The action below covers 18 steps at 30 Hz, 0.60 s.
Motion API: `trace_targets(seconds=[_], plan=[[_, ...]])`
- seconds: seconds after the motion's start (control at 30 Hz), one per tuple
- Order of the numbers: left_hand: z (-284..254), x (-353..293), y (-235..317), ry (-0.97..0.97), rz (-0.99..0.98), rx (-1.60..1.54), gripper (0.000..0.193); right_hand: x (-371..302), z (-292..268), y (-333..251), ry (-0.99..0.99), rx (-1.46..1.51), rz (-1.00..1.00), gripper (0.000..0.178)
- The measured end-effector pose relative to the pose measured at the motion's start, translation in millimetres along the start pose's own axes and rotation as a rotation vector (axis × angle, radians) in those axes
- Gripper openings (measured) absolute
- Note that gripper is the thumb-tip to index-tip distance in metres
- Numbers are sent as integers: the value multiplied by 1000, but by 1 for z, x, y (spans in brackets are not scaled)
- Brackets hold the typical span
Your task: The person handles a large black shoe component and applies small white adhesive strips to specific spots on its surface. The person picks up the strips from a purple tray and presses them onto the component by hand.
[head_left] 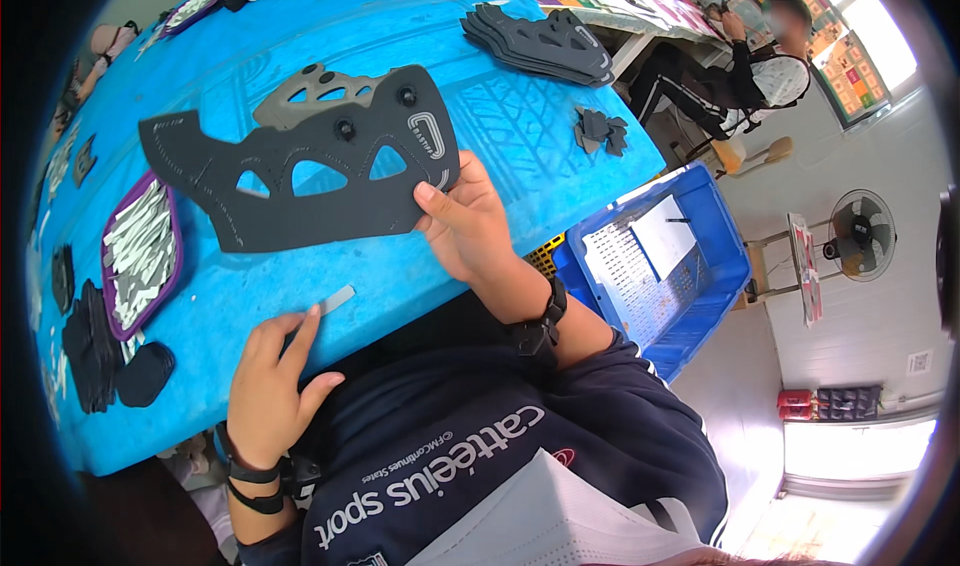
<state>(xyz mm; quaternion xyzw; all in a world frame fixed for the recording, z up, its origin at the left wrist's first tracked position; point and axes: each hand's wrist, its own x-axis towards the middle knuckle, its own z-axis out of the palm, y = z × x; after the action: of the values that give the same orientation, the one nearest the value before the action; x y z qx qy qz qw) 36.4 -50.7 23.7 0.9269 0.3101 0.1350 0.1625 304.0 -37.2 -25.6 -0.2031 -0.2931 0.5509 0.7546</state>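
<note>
My right hand (472, 228) holds a flat dark grey shoe upper piece (310, 218) by its right end, thumb on the face and fingers behind. The piece is raised over the table, with triangular cutouts, two round dark spots and a pale loop print. Partly hidden behind it is a lighter grey-brown piece (300, 94) with similar cutouts. Near the table's front edge, my left hand (272, 388) has its fingers stretched out, the fingertips at the end of a small pale strip (338, 300) lying on the blue cover. Nothing shows in its palm.
A purple tray (178, 256) of pale strips stands at left, beside dark cut pieces (92, 351). Stacked uppers (535, 48) and small dark scraps (600, 131) lie at the far right of the blue table (440, 301). A blue crate (735, 241) stands at right; beyond, a person (775, 71) sits.
</note>
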Motion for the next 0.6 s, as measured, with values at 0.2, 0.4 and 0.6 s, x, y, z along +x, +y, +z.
trace_targets(seconds=[0.2,0.4,0.6], plan=[[5,-25,-22,401,-141,-475,85,-13,9,2,-149,-199,-86,25],[4,-43,-30,705,-221,-844,47,-37,39,-9,-470,-619,-124,19],[-2,-38,-24,624,-351,-957,32,-34,46,-14,-440,-665,-158,18]])
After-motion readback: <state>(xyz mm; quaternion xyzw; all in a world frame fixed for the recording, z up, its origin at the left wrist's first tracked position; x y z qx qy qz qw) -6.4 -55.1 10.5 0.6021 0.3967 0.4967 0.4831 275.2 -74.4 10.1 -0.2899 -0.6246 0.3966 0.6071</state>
